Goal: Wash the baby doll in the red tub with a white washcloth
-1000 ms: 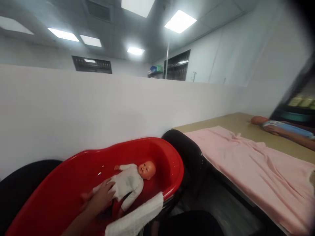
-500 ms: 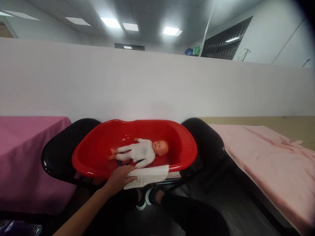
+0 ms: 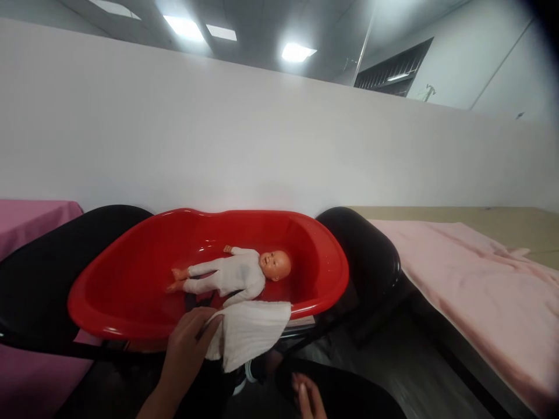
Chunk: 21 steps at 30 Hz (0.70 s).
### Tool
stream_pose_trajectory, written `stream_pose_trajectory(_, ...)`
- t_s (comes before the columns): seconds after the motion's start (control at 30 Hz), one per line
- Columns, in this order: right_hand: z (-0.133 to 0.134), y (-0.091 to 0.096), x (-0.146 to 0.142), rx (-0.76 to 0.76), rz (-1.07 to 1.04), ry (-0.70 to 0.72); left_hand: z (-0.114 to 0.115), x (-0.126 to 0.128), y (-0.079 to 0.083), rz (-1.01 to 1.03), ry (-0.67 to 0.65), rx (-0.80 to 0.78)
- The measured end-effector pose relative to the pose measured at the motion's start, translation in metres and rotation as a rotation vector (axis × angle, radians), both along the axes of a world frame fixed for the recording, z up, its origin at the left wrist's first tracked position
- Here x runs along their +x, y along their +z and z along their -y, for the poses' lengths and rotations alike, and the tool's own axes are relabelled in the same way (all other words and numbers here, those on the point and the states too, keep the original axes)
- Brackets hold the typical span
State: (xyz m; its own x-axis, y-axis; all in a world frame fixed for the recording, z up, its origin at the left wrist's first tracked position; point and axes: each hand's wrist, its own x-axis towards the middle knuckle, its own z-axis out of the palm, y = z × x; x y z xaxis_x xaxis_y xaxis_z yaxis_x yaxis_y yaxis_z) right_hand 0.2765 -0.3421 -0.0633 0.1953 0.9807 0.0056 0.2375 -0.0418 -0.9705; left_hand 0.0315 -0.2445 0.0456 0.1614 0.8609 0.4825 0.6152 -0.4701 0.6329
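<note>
A baby doll (image 3: 236,274) in a white suit lies on its back in a red tub (image 3: 131,302), head to the right. A white cloth (image 3: 251,329) hangs over the tub's near rim. My left hand (image 3: 187,346) pinches the cloth's left edge, fingers closed on it. Only the fingertips of my right hand (image 3: 305,398) show at the bottom edge, low and apart from the cloth; whether they hold anything is hidden.
The tub rests on two black chairs (image 3: 367,256). A table with a pale pink towel (image 3: 471,285) stands to the right, a magenta-covered table (image 3: 26,218) to the left. A white partition wall (image 3: 262,139) runs behind.
My left hand left the doll, moved to the tub's near rim and took hold of the white cloth, now pulled partly off the rim. My right fingertips came into view.
</note>
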Motion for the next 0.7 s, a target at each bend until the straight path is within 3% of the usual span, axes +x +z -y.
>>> stream_pose_trajectory(0.1, 0.011, 0.005, 0.006, 0.055, -0.120, -0.215, 0.007, 0.006, 0.004, 0.029, -0.029, 0.047)
stream_pose_trajectory(0.27, -0.035, 0.048, -0.016, 0.101, -0.490, -0.155, 0.019, 0.019, 0.005, 0.010, -0.175, 0.301)
stream_pose_trajectory(0.37, -0.038, 0.058, -0.020, 0.103, -0.631, -0.213, 0.027, 0.023, 0.007, -0.042, -0.210, 0.349)
stream_pose_trajectory(0.53, -0.018, 0.072, -0.016, 0.058, -0.551, -0.181, 0.040, 0.014, 0.002, -0.097, -0.140, 0.423)
stream_pose_trajectory(0.7, -0.009, 0.088, -0.013, 0.053, -0.507, -0.158, 0.051, 0.003, -0.009, -0.089, -0.009, 0.366)
